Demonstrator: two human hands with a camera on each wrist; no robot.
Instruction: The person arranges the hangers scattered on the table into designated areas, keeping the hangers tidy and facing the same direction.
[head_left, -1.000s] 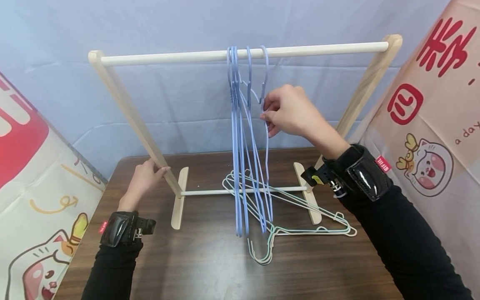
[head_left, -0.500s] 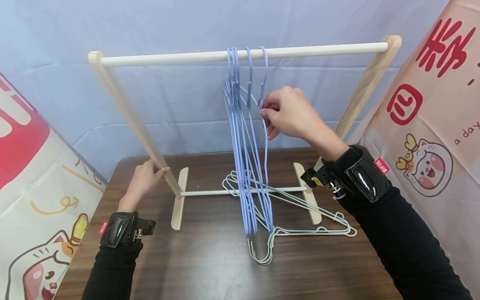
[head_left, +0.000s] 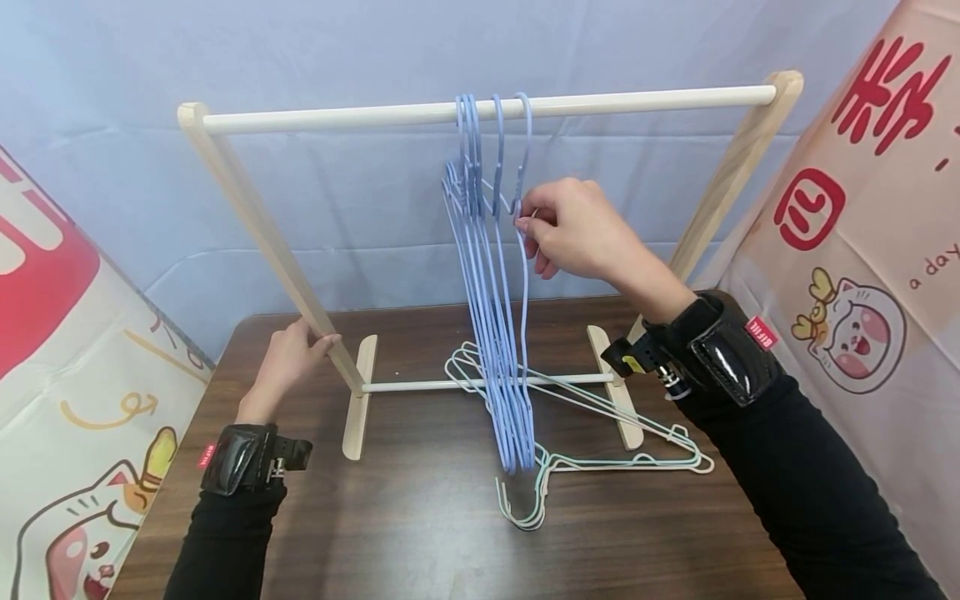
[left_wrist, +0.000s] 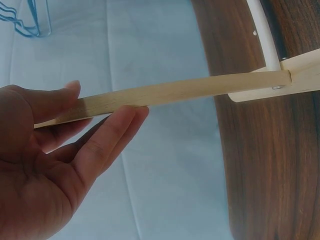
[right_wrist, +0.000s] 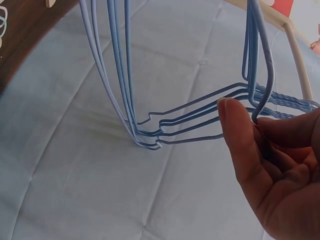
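Note:
Several blue wire hangers [head_left: 471,158] hang close together from the top rail [head_left: 337,117] of a wooden clothes rack. My right hand [head_left: 576,229] pinches the rightmost blue hanger [head_left: 525,154] just below its hook, between thumb and fingers. In the right wrist view the right hand [right_wrist: 285,175] has the base of that hook at its fingertips. Low on the rack's left post [head_left: 258,221], my left hand [head_left: 281,367] grips the wood. The left wrist view has the thumb on one side of the post [left_wrist: 175,91] and the fingers on the other.
Pale green and white hangers [head_left: 600,465] lie on the brown table [head_left: 420,533], partly under the rack's lower bar [head_left: 412,386]. The right post [head_left: 738,162] stands behind my right arm. A pale blue cloth [head_left: 337,50] backs the rack, with printed cloths at both sides.
My right hand has shifted slightly left with the rightmost hanger. The lower ends of the blue hangers have swung and drawn together into a tighter bundle. The left hand keeps its place.

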